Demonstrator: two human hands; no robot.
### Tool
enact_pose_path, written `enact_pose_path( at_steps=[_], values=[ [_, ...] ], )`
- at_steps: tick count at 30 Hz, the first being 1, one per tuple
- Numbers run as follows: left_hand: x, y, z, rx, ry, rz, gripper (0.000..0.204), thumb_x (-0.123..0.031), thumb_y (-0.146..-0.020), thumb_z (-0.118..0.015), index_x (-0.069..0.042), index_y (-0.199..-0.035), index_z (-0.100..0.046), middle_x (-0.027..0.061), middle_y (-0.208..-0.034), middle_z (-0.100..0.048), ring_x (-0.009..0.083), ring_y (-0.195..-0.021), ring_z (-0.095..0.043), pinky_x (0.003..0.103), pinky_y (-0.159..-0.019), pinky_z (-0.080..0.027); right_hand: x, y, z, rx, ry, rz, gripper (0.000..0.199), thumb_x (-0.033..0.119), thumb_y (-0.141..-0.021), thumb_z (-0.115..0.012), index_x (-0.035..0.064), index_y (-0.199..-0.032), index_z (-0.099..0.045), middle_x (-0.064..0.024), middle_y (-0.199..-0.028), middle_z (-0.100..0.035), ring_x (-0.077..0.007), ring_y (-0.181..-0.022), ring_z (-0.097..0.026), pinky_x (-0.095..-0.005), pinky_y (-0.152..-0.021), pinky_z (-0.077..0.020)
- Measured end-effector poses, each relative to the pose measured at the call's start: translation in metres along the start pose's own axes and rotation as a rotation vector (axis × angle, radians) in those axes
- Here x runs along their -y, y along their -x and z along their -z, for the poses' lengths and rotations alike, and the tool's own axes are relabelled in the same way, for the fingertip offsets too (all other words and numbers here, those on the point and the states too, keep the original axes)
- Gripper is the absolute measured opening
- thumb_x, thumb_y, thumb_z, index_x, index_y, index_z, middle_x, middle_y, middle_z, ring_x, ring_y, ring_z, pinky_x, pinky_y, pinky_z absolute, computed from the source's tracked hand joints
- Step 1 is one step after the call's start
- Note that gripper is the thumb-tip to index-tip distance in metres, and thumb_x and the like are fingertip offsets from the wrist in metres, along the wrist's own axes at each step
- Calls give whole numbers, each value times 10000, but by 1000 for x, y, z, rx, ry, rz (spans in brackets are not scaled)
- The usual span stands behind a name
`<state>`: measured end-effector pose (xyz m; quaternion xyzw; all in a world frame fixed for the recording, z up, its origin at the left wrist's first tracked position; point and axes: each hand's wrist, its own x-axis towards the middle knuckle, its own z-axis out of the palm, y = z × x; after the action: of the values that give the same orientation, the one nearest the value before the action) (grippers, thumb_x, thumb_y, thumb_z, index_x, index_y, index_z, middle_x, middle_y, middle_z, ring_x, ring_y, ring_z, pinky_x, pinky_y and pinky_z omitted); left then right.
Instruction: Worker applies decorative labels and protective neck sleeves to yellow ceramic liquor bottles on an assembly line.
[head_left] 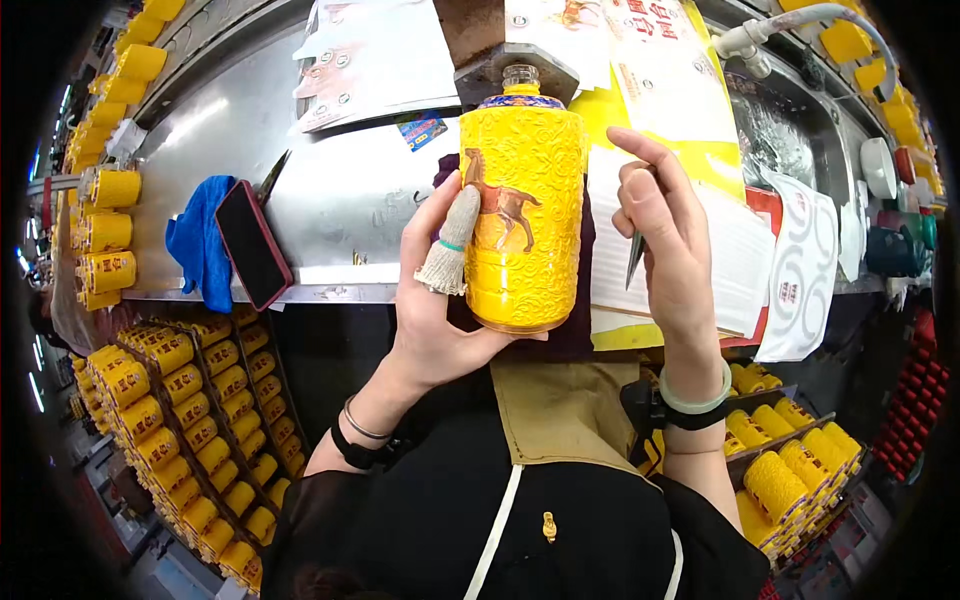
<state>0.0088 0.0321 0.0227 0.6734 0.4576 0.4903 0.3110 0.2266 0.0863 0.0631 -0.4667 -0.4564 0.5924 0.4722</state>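
A yellow embossed bottle [545, 215] with a clear glass neck, a blue-patterned shoulder and a brown horse picture stands before me. My left hand [425, 310] is closed around its left side and base. A white knitted cover with a green band sits on the left thumb, which presses beside the horse picture [512, 215]. To the right of the bottle, apart from it, is my right hand [665, 225], with the index finger pointing out. Its other fingers are curled round a slim pointed metal tool [635, 258], whose upper part is hidden in the palm.
Sheets of printed decals [375, 65] lie on the metal bench, with more paper at the right. A phone [252, 245] and a blue cloth [200, 240] rest at the left. Behind the bottle is a dark angular block [475, 78]. Racks of yellow bottles [180, 410] flank me.
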Motion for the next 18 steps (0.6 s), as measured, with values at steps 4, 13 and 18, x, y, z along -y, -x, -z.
enact_pose_path(
  at_steps=[4, 13, 18],
  values=[
    [0, -2, 0, -6, -46, -28, 1111, -312, -607, -1013, 77, -1487, -457, 228, -1536, -412, 366, -1394, -483, 433, -1145, -427, -8, 0, -20, -76, -4, -10, 518, 187, -966, -754, -19, -1380, -522, 57, -863, -453, -22, -761, -419, -178, -679, -362],
    [-4, -7, 9, 64, -179, -72, 1153, -285, -605, -1016, 74, -1518, -410, 206, -1529, -437, 350, -1385, -510, 437, -1154, -421, -4, -3, -38, -69, 197, 44, 672, 164, -914, -807, -39, -1428, -425, -114, -1119, -634, -140, -1011, -614, -252, -892, -502],
    [-7, -8, 11, 85, -222, -66, 1133, -279, -622, -1006, 61, -1522, -407, 205, -1535, -424, 353, -1405, -480, 435, -1156, -416, 1, -2, -40, -58, 100, 17, 643, 173, -928, -792, -36, -1424, -440, -73, -1056, -612, -101, -937, -591, -225, -810, -496]
  ],
)
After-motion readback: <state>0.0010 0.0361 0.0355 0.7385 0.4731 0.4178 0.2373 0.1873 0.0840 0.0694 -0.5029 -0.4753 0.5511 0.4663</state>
